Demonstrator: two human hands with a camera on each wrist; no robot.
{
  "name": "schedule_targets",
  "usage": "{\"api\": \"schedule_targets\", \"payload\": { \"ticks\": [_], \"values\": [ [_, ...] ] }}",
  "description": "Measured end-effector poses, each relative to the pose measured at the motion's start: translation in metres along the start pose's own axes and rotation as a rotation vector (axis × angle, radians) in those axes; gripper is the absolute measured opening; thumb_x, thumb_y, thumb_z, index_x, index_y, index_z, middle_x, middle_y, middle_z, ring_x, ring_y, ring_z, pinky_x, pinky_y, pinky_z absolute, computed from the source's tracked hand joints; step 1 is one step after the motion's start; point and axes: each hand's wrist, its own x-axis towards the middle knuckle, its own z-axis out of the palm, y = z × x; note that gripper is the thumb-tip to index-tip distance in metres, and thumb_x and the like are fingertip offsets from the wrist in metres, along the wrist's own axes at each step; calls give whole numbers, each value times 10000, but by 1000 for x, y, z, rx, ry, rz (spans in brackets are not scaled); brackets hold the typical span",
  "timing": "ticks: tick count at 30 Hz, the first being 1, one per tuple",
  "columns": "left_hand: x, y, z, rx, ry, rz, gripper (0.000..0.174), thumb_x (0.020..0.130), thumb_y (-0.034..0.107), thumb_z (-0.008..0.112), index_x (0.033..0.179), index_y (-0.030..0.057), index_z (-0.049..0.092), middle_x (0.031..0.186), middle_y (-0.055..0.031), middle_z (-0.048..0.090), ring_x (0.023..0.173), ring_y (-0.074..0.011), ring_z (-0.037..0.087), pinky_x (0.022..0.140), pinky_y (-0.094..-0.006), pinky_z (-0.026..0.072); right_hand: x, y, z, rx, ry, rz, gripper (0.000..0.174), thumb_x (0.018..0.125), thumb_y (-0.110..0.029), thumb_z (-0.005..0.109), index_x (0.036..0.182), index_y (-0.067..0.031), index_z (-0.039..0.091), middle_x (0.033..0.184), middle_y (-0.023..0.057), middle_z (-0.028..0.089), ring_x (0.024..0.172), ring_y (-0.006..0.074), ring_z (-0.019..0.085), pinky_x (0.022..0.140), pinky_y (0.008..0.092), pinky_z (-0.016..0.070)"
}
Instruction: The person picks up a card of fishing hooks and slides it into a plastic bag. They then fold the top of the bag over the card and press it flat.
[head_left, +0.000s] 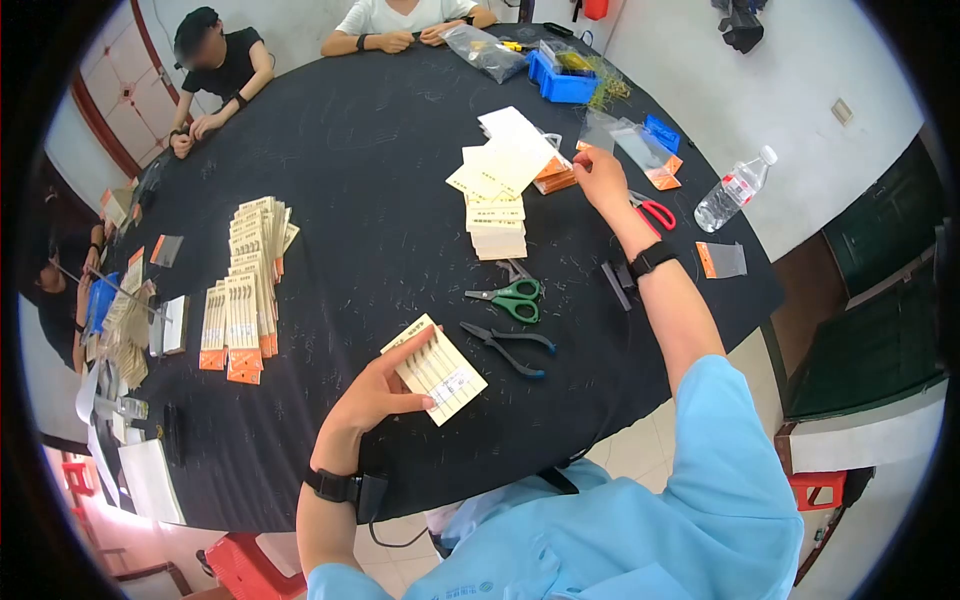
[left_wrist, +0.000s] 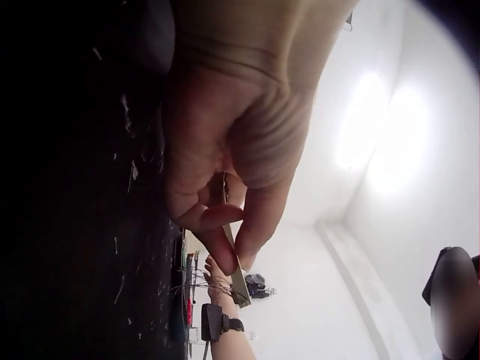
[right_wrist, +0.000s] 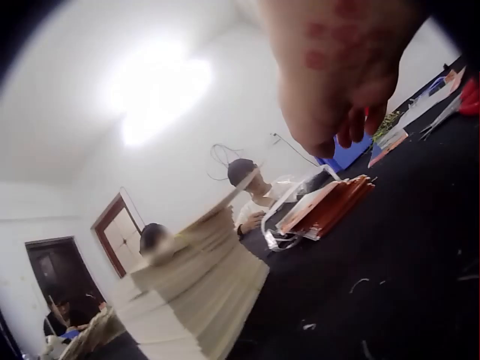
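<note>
Likely bagging: left hand [head_left: 366, 396] pinches a card [head_left: 442, 372].
Right hand [head_left: 604, 184], grip unclear, hangs near the bags [head_left: 553, 182] to its left; taking one would call for a fine pinch.

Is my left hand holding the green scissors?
No, your left hand holds a card, while the green scissors lie on the table.
</note>
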Motion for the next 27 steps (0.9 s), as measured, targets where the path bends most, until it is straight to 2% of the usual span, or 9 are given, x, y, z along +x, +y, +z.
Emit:
{"api": "schedule_targets", "payload": {
  "ticks": [2, 5, 11, 12, 14, 17, 21, 23, 27],
  "values": [
    [1, -3, -2, -4, 0, 9, 884, 611, -82, 740, 1398, 44, 356, 1446, -79, 353, 1285, -176, 381, 1062, -340, 334, 4, 9, 4, -173, 14, 48, 165, 766, -131, 620, 917, -79, 661, 1001, 110, 630, 993, 288, 578, 804, 404, 480],
    [2, -4, -5, 0, -5, 6, 885, 611, -77, 743, 1398, 41, 354, 1445, -79, 355, 1287, -178, 379, 1063, -339, 329, 6, 22, 7, -447, 37, 50, 251, 760, -93, 607, 1009, -101, 639, 1040, 78, 627, 1053, 280, 544, 822, 430, 473],
    [2, -2, -4, 23, -6, 9, 868, 638, -89, 727, 1403, 28, 335, 1448, -75, 348, 1280, -169, 379, 1054, -331, 337, 17, 56, 36, -448, 35, -28, 338, 795, -80, 548, 1130, -97, 587, 1100, 86, 604, 1090, 279, 522, 828, 452, 462],
    [2, -2, -5, 38, -17, 17, 842, 666, -106, 705, 1406, 21, 325, 1451, -68, 341, 1273, -159, 379, 1044, -324, 350, 20, 52, 32, -447, 40, -27, 338, 795, -80, 548, 1130, -97, 587, 1100, 86, 604, 1090, 279, 522, 828, 452, 462],
    [2, -4, -6, 36, -20, 25, 842, 667, -107, 704, 1407, 23, 325, 1449, -68, 342, 1269, -158, 383, 1042, -323, 353, 25, 46, 19, -488, -87, 235, 322, 817, -114, 535, 1133, -104, 595, 1127, 98, 591, 1101, 286, 515, 846, 464, 451],
    [3, -2, -6, 24, -27, 29, 843, 667, -111, 699, 1409, 27, 323, 1447, -68, 344, 1262, -158, 390, 1038, -321, 358, 23, 95, 25, -731, 131, 200, 280, 826, -152, 533, 1087, -124, 630, 1110, 104, 606, 1083, 298, 529, 853, 489, 439],
    [4, -1, -5, 44, -28, 7, 845, 662, -120, 693, 1408, 30, 325, 1447, -71, 344, 1263, -162, 393, 1033, -319, 367, 6, 111, -8, -825, 124, 247, 237, 823, -157, 529, 1010, -117, 667, 1050, 105, 639, 1017, 313, 577, 838, 516, 439],
    [5, -1, -5, 23, -19, -4, 876, 633, -101, 719, 1407, 36, 331, 1444, -84, 347, 1270, -172, 393, 1047, -333, 353, 8, 120, -18, -682, -64, 375, 214, 825, -144, 521, 959, -103, 683, 999, 114, 660, 975, 319, 609, 819, 512, 452],
    [4, -1, -5, 40, -7, 14, 846, 656, -131, 690, 1405, 34, 334, 1443, -81, 348, 1268, -168, 392, 1027, -319, 374, 13, 136, -27, -649, -47, 309, 187, 819, -139, 529, 926, -105, 678, 944, 139, 667, 935, 307, 637, 779, 483, 480]
  ]
}}
